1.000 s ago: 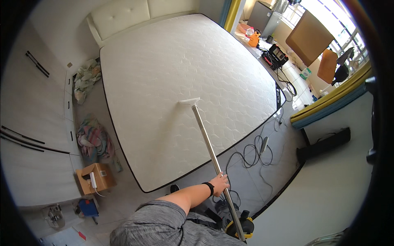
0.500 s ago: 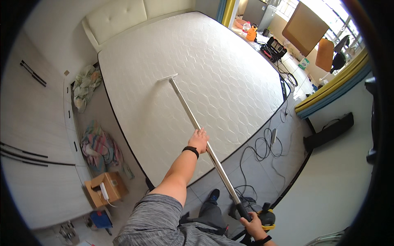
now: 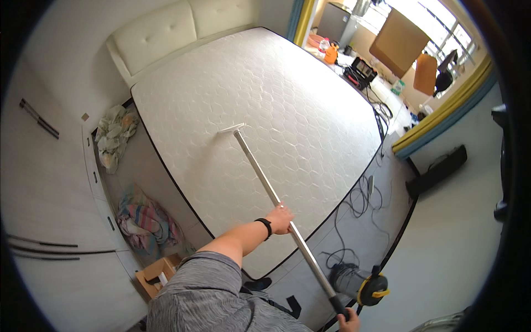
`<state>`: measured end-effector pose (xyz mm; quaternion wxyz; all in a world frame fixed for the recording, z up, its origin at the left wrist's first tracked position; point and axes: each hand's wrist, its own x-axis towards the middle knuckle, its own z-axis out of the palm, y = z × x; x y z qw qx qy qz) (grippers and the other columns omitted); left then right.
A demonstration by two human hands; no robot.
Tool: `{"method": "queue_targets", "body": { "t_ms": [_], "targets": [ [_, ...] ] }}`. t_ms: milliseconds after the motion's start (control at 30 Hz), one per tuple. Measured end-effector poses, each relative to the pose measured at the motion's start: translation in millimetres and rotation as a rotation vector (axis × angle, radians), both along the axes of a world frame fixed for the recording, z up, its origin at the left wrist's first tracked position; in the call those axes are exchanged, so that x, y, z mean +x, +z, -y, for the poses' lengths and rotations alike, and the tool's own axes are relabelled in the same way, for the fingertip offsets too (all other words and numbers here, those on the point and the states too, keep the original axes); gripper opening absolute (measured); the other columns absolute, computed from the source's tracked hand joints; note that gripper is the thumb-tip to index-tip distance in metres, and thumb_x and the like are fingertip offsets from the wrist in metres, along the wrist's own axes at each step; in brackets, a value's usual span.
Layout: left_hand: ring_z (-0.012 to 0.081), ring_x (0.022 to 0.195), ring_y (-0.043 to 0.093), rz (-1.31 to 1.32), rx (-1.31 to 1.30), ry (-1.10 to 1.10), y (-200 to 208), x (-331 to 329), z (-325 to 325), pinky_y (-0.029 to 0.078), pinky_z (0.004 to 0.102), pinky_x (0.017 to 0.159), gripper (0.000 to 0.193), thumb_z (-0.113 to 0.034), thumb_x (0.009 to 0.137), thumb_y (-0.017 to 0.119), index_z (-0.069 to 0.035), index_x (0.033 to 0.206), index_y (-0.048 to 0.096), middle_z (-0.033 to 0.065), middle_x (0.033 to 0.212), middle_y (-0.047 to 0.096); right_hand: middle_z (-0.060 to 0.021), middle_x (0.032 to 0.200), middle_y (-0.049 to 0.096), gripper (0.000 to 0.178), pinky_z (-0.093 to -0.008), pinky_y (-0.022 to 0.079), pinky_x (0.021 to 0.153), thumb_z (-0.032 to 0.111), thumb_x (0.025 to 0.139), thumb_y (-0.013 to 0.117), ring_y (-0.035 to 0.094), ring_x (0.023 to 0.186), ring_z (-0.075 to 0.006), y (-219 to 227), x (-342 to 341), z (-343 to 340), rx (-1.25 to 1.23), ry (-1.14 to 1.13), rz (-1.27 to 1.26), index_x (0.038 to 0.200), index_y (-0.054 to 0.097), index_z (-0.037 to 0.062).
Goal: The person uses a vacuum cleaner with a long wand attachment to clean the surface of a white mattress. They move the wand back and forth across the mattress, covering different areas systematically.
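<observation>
A long metal vacuum wand (image 3: 257, 170) slants from the lower right up over a white quilted mattress (image 3: 310, 110). Its flat, pale head (image 3: 231, 128) rests on the mattress, left of the middle. My left hand (image 3: 281, 219) is wrapped round the tube about halfway along, with a black band on the wrist. Lower right, the black grip (image 3: 339, 307) is in my right hand (image 3: 348, 321), which the lower edge of the picture partly cuts off. Just beside that hand stands a vacuum cleaner (image 3: 373, 290) with a black top and yellow trim.
Dark cables (image 3: 357, 205) loop over the floor right of the mattress. Bundled cloths (image 3: 146, 221) and an open cardboard box (image 3: 157, 276) lie along the left side, before pale cabinets (image 3: 50, 193). A padded headboard (image 3: 155, 36) closes the far end. A black bag (image 3: 437, 174) leans at right.
The wand's head has drawn back toward me over the mattress. Both hands have come lower and further right with it, and my view has shifted too.
</observation>
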<state>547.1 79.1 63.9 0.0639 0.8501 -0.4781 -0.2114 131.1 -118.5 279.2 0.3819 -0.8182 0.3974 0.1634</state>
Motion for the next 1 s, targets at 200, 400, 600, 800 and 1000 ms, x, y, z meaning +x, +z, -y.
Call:
{"method": "queue_targets", "body": {
  "t_ms": [200, 400, 600, 800, 1000],
  "targets": [
    [0.0308, 0.098, 0.060, -0.081, -0.335, -0.096, -7.6, 41.9, -16.7, 0.038, 0.0447, 0.097, 0.030, -0.034, 0.079, 0.065, -0.008, 0.093, 0.064, 0.0125, 0.092, 0.065, -0.0145, 0.103, 0.068, 0.041, -0.0394, 0.049, 0.082, 0.030, 0.092, 0.065, 0.062, 0.091, -0.0296, 23.4, 5.7, -10.7, -0.207, -0.027, 0.050, 0.125, 0.060, 0.0066],
    [0.0311, 0.084, 0.062, -0.018, -0.594, 0.020, 14.5, 216.7, -87.3, 0.040, 0.0425, 0.087, 0.018, -0.026, 0.076, 0.067, -0.011, 0.084, 0.062, 0.0122, 0.079, 0.064, -0.0121, 0.089, 0.068, 0.040, -0.0369, 0.050, 0.074, 0.031, 0.091, 0.067, 0.061, 0.078, -0.0234, 100.9, 195.8, -77.9, -0.308, -0.107, -0.209, 0.121, 0.062, 0.0056],
    [0.0326, 0.087, 0.066, 0.108, -0.543, 0.251, 4.2, 469.3, -182.5, 0.049, 0.0432, 0.081, 0.011, -0.017, 0.075, 0.061, -0.011, 0.077, 0.070, 0.0151, 0.083, 0.070, -0.0016, 0.068, 0.056, 0.024, -0.0258, 0.041, 0.049, 0.013, 0.087, 0.061, 0.049, 0.055, -0.0082, 125.6, 506.8, -196.9, -0.339, 0.123, -0.002, 0.105, 0.065, -0.0024],
    [0.0340, 0.116, 0.055, 0.138, -0.347, 0.682, -1.6, 646.8, -354.9, 0.046, 0.0428, 0.098, 0.035, -0.027, 0.081, 0.071, -0.006, 0.108, 0.066, 0.0173, 0.123, 0.060, -0.0025, 0.068, 0.054, 0.031, -0.0297, 0.040, 0.054, 0.031, 0.092, 0.068, 0.047, 0.059, -0.0123, 51.1, 705.8, -333.9, -0.226, 0.256, 0.024, 0.112, 0.065, 0.0074],
    [0.0307, 0.147, 0.020, 0.214, 0.174, 0.682, -26.0, 644.8, -400.9, 0.017, 0.0481, 0.119, 0.074, -0.047, 0.088, 0.064, -0.011, 0.147, 0.037, 0.0098, 0.158, 0.026, -0.0192, 0.080, 0.065, 0.038, -0.0434, 0.049, 0.067, 0.039, 0.090, 0.064, 0.063, 0.076, -0.0386, -25.8, 712.9, -360.4, -0.323, 0.423, 0.115, 0.108, 0.062, 0.0058]
  ]
}}
